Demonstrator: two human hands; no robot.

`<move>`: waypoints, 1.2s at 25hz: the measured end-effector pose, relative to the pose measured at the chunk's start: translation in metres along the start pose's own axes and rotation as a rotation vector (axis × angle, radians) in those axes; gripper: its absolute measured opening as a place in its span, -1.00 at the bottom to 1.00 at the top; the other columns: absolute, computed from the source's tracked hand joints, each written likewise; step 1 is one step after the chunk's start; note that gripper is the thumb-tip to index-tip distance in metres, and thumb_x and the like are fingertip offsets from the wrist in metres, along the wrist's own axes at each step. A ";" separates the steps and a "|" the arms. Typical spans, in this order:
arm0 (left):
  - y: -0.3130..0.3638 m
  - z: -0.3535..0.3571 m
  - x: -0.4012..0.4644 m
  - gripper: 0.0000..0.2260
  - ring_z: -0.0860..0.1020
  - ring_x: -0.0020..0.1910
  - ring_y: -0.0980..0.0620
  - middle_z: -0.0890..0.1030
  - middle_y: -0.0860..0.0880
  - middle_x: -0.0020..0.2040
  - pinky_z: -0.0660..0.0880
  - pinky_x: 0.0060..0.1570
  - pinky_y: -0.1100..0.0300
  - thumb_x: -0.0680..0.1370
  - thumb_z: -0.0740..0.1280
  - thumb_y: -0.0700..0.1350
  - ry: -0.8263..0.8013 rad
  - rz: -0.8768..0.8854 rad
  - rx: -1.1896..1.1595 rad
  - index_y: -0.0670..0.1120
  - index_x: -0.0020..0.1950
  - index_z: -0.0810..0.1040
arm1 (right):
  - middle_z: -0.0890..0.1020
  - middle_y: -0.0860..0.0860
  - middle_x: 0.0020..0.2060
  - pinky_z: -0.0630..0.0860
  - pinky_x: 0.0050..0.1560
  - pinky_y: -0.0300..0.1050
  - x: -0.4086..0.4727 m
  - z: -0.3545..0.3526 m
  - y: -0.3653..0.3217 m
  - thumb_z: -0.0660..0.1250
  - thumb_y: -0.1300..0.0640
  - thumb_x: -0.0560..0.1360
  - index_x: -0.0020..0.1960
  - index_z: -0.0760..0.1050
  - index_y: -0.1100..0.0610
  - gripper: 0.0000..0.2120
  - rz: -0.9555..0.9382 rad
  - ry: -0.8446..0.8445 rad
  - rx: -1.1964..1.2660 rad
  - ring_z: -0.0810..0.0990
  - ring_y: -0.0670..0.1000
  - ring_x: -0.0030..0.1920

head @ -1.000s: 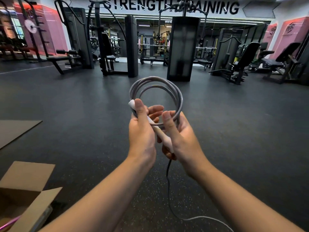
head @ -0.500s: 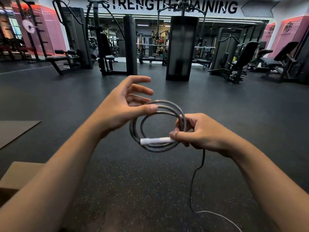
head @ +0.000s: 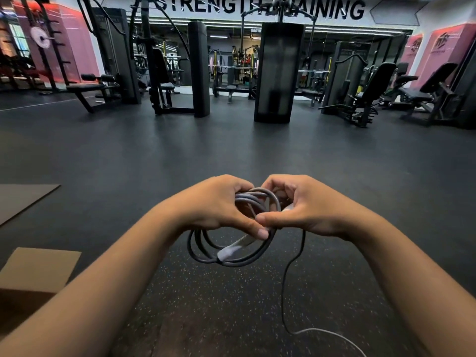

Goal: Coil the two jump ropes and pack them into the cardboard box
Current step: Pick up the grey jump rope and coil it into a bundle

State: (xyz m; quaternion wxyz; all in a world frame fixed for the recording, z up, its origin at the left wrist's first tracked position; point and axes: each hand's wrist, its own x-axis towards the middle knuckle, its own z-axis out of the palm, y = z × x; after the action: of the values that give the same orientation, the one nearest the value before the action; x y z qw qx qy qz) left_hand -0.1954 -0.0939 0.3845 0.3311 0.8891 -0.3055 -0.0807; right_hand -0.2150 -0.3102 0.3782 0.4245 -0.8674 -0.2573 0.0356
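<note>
While both forearms reach out over a dark speckled rubber floor (head: 231,318), a person works a grey jump rope (head: 231,256) into loops at chest height in a gym's strength-training area. The left hand (head: 216,207) has a closed grip on the top of the coil, fingers curled over the bunched strands and the thumb pressed down on the near side. The right hand (head: 304,204) meets it knuckle to knuckle, its grip also closed, fingers hooked round the strands and thumb tip touching the left thumb. Below the hands the loops hang free, and a white handle (head: 234,248) lies slantwise across them, its upper end tucked under the thumbs. From under the right hand a loose tail of the rope (head: 286,287) drops to the floor, curls and runs off toward the lower right edge, where it turns pale. At lower left, partly behind the left forearm, an open flap of the cardboard box (head: 41,269) shows, with the shadowed inside below it; what it contains cannot be made out. A flat brown mat (head: 23,199) lies on the floor farther back on the left. Beyond, black cable towers (head: 279,73), weight benches (head: 92,91) and seated machines (head: 365,86) stand in a row before a mirrored wall, under black lettering (head: 260,7) reading "STRENGTH TRAINING". Pink wall panels (head: 443,50) flank both sides.
</note>
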 end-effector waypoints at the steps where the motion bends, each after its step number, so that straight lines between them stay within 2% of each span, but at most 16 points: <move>1: -0.001 0.002 0.001 -0.67 0.70 -0.03 -0.05 0.76 -0.01 -0.08 0.56 0.16 -0.13 0.32 0.67 0.02 -0.012 0.010 -0.040 0.01 0.00 0.68 | 0.75 0.19 -0.12 0.53 -0.12 -0.05 0.001 0.000 -0.001 0.58 0.12 0.47 0.13 0.46 0.08 -0.64 0.011 0.003 0.005 0.60 0.00 -0.22; 4: -0.008 0.006 0.005 -0.70 0.71 -0.01 -0.05 0.76 -0.03 -0.06 0.55 0.21 -0.14 0.35 0.65 -0.06 -0.009 0.038 -0.097 -0.02 0.03 0.69 | 0.73 0.21 -0.15 0.52 -0.12 0.00 0.003 0.003 -0.001 0.58 0.10 0.47 0.14 0.36 0.05 -0.57 0.033 0.007 0.014 0.57 0.03 -0.25; 6: -0.012 0.006 0.004 -0.71 0.70 -0.03 0.00 0.76 -0.06 -0.06 0.55 0.19 -0.10 0.38 0.64 -0.08 0.034 0.062 -0.169 -0.05 0.04 0.70 | 0.72 0.14 -0.22 0.52 -0.24 0.02 0.005 0.004 -0.002 0.53 -0.06 0.49 0.12 0.40 0.06 -0.61 0.008 0.088 0.130 0.58 0.05 -0.32; 7: -0.013 0.005 0.003 -0.73 0.70 -0.06 0.03 0.76 -0.08 -0.04 0.57 0.15 -0.02 0.39 0.63 -0.10 0.072 0.076 -0.250 -0.08 0.05 0.71 | 0.67 0.10 -0.27 0.42 -0.36 -0.03 0.006 0.001 -0.001 0.45 -0.20 0.51 0.09 0.44 0.07 -0.60 0.001 0.159 0.242 0.51 0.05 -0.39; 9: -0.009 0.005 0.002 -0.79 0.65 -0.29 0.13 0.75 -0.15 -0.04 0.57 -0.15 0.26 0.44 0.57 -0.15 0.196 0.095 -0.493 -0.15 0.04 0.72 | 0.57 0.11 -0.31 0.16 -0.41 -0.08 0.008 -0.007 0.002 0.27 -0.43 0.49 0.04 0.53 0.08 -0.44 0.018 0.282 0.480 0.37 0.05 -0.46; 10: -0.007 0.005 0.003 -0.80 0.52 -0.46 0.17 0.72 -0.17 -0.06 0.43 -0.38 0.35 0.45 0.55 -0.15 0.273 0.084 -0.632 -0.17 0.04 0.71 | 0.56 0.14 -0.30 0.11 -0.41 -0.07 0.008 -0.010 0.005 0.21 -0.48 0.47 0.01 0.57 0.08 -0.38 0.045 0.330 0.519 0.35 0.05 -0.46; 11: -0.005 0.006 0.005 -0.80 0.36 -0.56 0.17 0.70 -0.17 -0.07 0.24 -0.53 0.33 0.46 0.53 -0.11 0.347 0.077 -0.754 -0.16 0.04 0.70 | 0.58 0.15 -0.27 0.11 -0.41 -0.07 0.008 -0.011 0.008 0.16 -0.50 0.46 -0.01 0.60 0.09 -0.34 0.076 0.362 0.493 0.35 0.06 -0.46; 13: -0.005 0.013 0.013 -0.81 0.18 -0.57 0.14 0.66 -0.19 -0.06 0.08 -0.57 0.24 0.49 0.51 -0.05 0.501 0.065 -0.934 -0.13 0.01 0.70 | 0.64 0.14 -0.20 0.18 -0.42 -0.09 0.009 -0.003 0.012 0.11 -0.51 0.48 -0.01 0.63 0.12 -0.28 0.105 0.357 0.396 0.38 0.11 -0.42; 15: -0.002 0.024 0.020 -0.81 0.15 -0.55 0.11 0.56 -0.15 -0.09 0.11 -0.58 0.24 0.51 0.51 0.00 0.670 0.019 -1.054 -0.12 -0.02 0.69 | 0.72 0.09 -0.19 0.28 -0.43 -0.13 0.010 0.016 0.008 0.13 -0.48 0.49 0.02 0.62 0.12 -0.32 0.063 0.355 0.388 0.42 0.11 -0.35; 17: 0.003 0.035 0.023 -0.81 0.18 -0.54 0.12 0.43 -0.12 -0.29 0.18 -0.59 0.25 0.52 0.51 0.00 0.832 -0.039 -1.126 -0.11 -0.06 0.64 | 0.72 0.13 -0.23 0.42 -0.37 -0.23 0.013 0.035 -0.001 0.30 -0.33 0.52 0.06 0.59 0.16 -0.46 -0.026 0.420 0.413 0.53 -0.02 -0.35; 20: 0.006 0.044 0.023 -0.83 0.23 -0.54 0.14 0.39 0.04 -0.40 0.24 -0.56 0.26 0.54 0.50 -0.02 0.946 -0.052 -1.150 -0.06 -0.13 0.58 | 0.64 0.04 -0.34 0.47 -0.30 -0.31 0.020 0.046 -0.003 0.47 -0.02 0.53 0.08 0.61 0.14 -0.75 -0.085 0.514 0.412 0.57 -0.10 -0.35; 22: 0.004 0.044 0.021 -0.83 0.27 -0.53 0.14 0.44 0.04 -0.38 0.29 -0.53 0.25 0.54 0.50 -0.01 0.939 -0.050 -1.125 -0.07 -0.09 0.58 | 0.59 0.00 -0.35 0.45 -0.28 -0.29 0.022 0.044 -0.002 0.46 0.05 0.56 0.12 0.64 0.13 -0.80 -0.092 0.484 0.438 0.53 -0.09 -0.33; 24: -0.001 0.038 0.019 -0.77 0.39 -0.46 0.13 0.58 0.01 -0.27 0.37 -0.47 0.23 0.51 0.52 -0.01 0.852 -0.032 -1.081 -0.11 0.03 0.59 | 0.53 -0.08 -0.37 0.42 -0.28 -0.31 0.022 0.038 0.000 0.41 0.06 0.59 0.14 0.64 0.12 -0.81 -0.090 0.429 0.466 0.48 -0.11 -0.32; 26: -0.011 0.024 0.016 -0.51 0.54 -0.33 0.12 0.69 0.02 -0.11 0.48 -0.33 0.21 0.42 0.57 0.03 0.724 -0.005 -0.983 -0.12 0.26 0.53 | 0.44 -0.13 -0.37 0.35 -0.31 -0.31 0.020 0.029 0.002 0.32 0.08 0.65 0.19 0.61 0.17 -0.79 -0.074 0.357 0.480 0.40 -0.12 -0.33; 28: -0.024 0.000 0.007 -0.21 0.67 -0.06 0.16 0.69 0.03 0.11 0.54 -0.02 0.19 0.32 0.64 0.09 0.617 0.009 -0.751 0.02 0.46 0.38 | 0.38 -0.12 -0.38 0.26 -0.35 -0.27 0.015 0.014 0.006 0.25 0.06 0.69 0.24 0.59 0.20 -0.74 -0.041 0.288 0.409 0.33 -0.12 -0.33; 30: -0.027 -0.026 -0.006 -0.05 0.60 0.26 0.19 0.60 0.08 0.31 0.46 0.27 0.17 0.25 0.65 0.21 0.526 0.021 -0.461 0.19 0.54 0.25 | 0.41 -0.13 -0.38 0.26 -0.34 -0.26 0.007 0.001 0.006 0.25 0.04 0.69 0.23 0.59 0.17 -0.73 -0.013 0.207 0.279 0.35 -0.14 -0.34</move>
State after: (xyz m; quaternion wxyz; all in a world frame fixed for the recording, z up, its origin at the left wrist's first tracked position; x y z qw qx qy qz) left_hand -0.1781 -0.0602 0.3865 0.5913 0.7782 -0.1925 0.0877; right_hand -0.2066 -0.3088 0.3745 0.5651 -0.7974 -0.2106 -0.0214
